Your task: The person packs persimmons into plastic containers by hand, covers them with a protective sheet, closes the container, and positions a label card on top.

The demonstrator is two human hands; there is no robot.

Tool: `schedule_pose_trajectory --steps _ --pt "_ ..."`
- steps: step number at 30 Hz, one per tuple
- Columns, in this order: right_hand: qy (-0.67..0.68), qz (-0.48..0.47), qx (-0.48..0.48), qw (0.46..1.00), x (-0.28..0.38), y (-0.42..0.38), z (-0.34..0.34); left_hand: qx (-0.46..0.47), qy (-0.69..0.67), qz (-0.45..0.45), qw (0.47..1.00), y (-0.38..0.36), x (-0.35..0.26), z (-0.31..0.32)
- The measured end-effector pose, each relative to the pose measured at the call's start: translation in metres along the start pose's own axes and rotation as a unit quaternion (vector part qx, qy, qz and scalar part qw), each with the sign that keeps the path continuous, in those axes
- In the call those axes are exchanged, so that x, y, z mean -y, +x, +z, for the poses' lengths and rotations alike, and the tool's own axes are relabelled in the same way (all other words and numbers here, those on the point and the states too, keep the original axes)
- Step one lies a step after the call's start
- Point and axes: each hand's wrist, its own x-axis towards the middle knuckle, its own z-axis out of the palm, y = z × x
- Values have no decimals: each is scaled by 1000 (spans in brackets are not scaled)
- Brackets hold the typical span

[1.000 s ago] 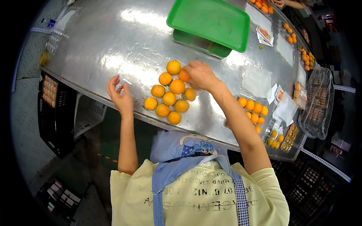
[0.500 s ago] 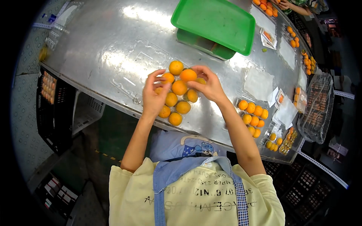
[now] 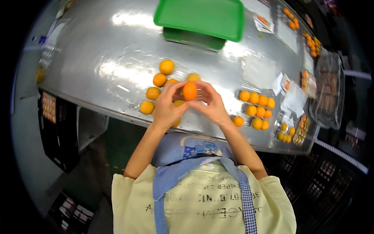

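An orange (image 3: 190, 91) is held up between both hands, above the metal table. My left hand (image 3: 170, 103) has its fingers curled against the fruit's left side. From the other side, my right hand (image 3: 211, 104) touches it with bent fingers and thumb. More oranges lie close by in rows, such as a top orange (image 3: 166, 67) and a lower-left orange (image 3: 147, 107); some are partly covered by my hands. Another orange (image 3: 193, 77) shows just beyond my fingertips. Clear plastic seems to lie around the fruit, but its edges are hard to make out.
A green lidded bin (image 3: 198, 19) stands at the back of the metal table (image 3: 85, 54). To the right are grouped oranges (image 3: 260, 111), white sheets (image 3: 294, 97) and stacked clear trays (image 3: 327, 89). A black crate (image 3: 58, 136) is below the left edge.
Both hands have come together around one orange, turned and raised nearer the camera. The view has shifted, and a single orange now lies beside the right-hand group.
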Motion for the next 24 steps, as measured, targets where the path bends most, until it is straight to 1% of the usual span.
schedule_pose_trajectory --steps 1,2,4,5,7,11,12,15,18,21,23,24 --pt "-18 -19 -16 1000 -4 -6 1 2 23 18 1000 -4 -3 9" --pt "-1 -22 -30 999 -5 -12 1 4 41 29 999 -8 -5 17" --pt "60 58 -14 996 -9 -24 -9 3 82 52 995 -17 -9 28" --pt "66 58 -12 996 -13 -33 -18 12 81 43 996 -24 -10 35" --pt "81 60 2 995 -22 -48 -31 58 72 23 995 -37 -9 48" --pt "27 66 -7 997 -26 -88 -64 158 25 -21 987 -52 -21 75" --pt "54 69 -13 996 -29 -97 -71 182 15 -31 983 -54 -24 81" --pt "120 75 -19 990 -31 -116 -89 190 -57 -78 977 -60 -33 102" --pt "117 59 -28 991 -26 -124 -100 183 -104 -110 971 -65 -30 118" --pt "70 48 -41 995 -19 -129 -108 179 -125 -135 966 -71 -32 129" --pt "-72 2 -65 995 -13 -131 -115 185 -126 -156 962 -73 -35 132" --pt "-142 -22 -75 987 -11 -132 -119 168 -116 -161 966 -74 -37 134"
